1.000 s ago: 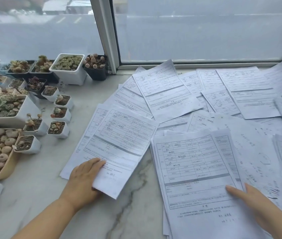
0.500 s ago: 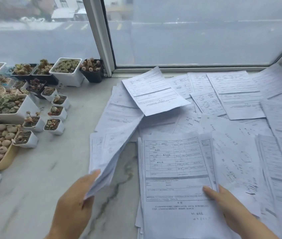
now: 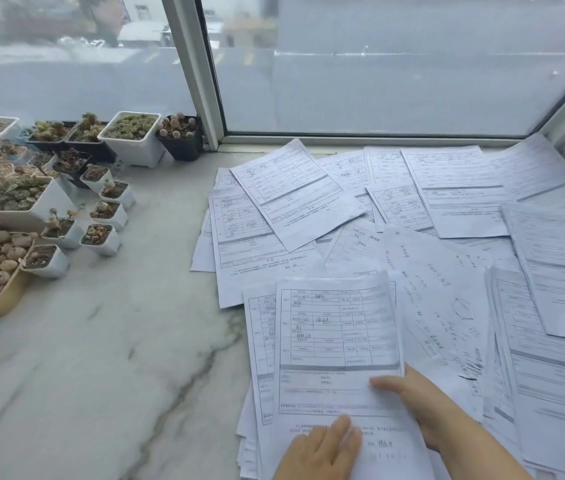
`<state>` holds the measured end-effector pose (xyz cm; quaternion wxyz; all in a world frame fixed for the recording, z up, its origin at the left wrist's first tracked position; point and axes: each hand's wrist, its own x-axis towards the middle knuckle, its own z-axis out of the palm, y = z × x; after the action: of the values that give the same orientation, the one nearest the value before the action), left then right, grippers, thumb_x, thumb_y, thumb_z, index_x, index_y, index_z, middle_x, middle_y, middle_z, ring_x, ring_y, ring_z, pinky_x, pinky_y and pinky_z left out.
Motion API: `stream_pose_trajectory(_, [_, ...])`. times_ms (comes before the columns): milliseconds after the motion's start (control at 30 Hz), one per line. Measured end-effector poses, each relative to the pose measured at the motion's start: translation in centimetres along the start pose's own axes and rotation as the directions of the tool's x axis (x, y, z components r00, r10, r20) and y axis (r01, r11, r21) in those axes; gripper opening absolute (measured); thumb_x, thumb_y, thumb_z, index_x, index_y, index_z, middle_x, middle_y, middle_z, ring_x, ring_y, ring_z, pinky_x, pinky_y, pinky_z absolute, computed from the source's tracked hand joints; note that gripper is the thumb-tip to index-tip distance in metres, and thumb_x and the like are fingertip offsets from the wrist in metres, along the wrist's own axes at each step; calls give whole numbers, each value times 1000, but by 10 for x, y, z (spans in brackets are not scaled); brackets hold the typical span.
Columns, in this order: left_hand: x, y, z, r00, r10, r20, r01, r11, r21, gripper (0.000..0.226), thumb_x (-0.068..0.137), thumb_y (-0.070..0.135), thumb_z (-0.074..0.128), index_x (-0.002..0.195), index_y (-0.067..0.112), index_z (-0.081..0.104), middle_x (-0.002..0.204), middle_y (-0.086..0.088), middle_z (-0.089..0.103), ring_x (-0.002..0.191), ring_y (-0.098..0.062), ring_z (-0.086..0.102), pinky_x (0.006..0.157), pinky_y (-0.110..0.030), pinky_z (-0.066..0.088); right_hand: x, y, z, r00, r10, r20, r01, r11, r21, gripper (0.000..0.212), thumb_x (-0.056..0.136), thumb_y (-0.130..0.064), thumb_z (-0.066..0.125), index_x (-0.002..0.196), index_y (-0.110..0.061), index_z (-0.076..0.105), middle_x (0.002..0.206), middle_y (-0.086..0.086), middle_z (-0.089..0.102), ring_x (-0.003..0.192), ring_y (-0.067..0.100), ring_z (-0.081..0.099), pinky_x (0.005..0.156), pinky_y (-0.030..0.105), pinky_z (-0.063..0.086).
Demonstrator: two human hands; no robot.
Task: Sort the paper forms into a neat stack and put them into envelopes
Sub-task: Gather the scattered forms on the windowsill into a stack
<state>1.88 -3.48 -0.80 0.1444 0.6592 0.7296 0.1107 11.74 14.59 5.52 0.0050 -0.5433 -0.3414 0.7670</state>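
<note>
Forms stack directly under both hands, long axis running away twd window; left hand flat on top, right hand gripping right edge.

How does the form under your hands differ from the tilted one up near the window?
The near form lies roughly square to the viewer on top of a stack; the far form lies skewed across loose sheets. The left hand rests flat on the near form and the right hand holds its edge; nothing touches the far one. Both are white printed table forms with handwriting.
</note>
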Motion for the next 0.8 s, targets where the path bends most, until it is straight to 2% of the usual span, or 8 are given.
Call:
stream_pose_trajectory(100, [-5,-28,-22,978,-196,-65,188,976,-109,60,86,69,33,140,43,27,155,14,14,101,10,44,86,-7,37,-1,7,-7,999,8,-41,-12,995,-103,35,88,13,49,118,-1,61,101,24,71,95,43,68,94,58,49])
stream_pose_trajectory(167, [-15,-45,-33,905,-412,-103,359,871,-335,74,83,71,37,142,28,35,147,5,37,119,-6,41,101,-15,28,-11,9,-17,999,37,-19,-38,997,-70,34,87,13,52,115,-3,63,103,24,71,99,44,67,97,57,47])
stream_pose_trajectory(233, [-19,-58,-44,732,-681,-23,559,618,-553,82,79,62,55,144,16,35,138,0,45,120,-14,45,98,-15,33,-19,16,-30,999,52,-7,-52,997,-56,35,84,11,56,113,-7,64,105,22,71,99,43,67,98,55,45])
stream_pose_trajectory(300, [-19,-62,-46,613,-749,252,571,199,-796,79,77,45,74,142,17,39,129,7,53,110,-9,56,93,-21,45,-28,17,-29,998,48,48,-44,996,-79,41,77,1,68,116,-8,63,109,19,71,101,39,67,101,52,44])
stream_pose_trajectory(400, [-17,-67,-53,748,-508,429,444,-98,-891,95,50,48,91,130,14,52,118,0,68,110,-18,64,99,-41,49,-25,21,-31,997,-8,76,28,964,-266,93,45,-36,95,125,-7,59,122,17,66,116,31,61,104,46,43])
stream_pose_trajectory(500, [-20,-74,-72,752,-544,372,261,-272,-926,103,26,31,98,116,1,59,107,-17,71,100,-32,68,83,-40,57,-28,8,-7,972,0,235,41,984,-173,62,57,-8,80,117,-8,64,113,18,70,103,33,68,80,38,58])
stream_pose_trajectory(633, [-22,-99,-135,666,-737,115,82,-81,-993,68,54,11,82,117,4,58,110,-14,70,99,-30,68,78,-37,58,-27,-26,58,940,-230,251,280,942,-186,47,67,-13,70,113,-6,67,106,14,73,100,32,69,90,47,54])
stream_pose_trajectory(800, [-29,-131,-230,612,-757,-228,-98,213,-972,45,69,2,67,112,9,56,106,-3,73,98,-20,69,74,-26,57,-38,-66,128,808,-517,284,570,807,-153,29,79,-14,70,108,-15,72,107,8,74,102,26,69,89,45,55])
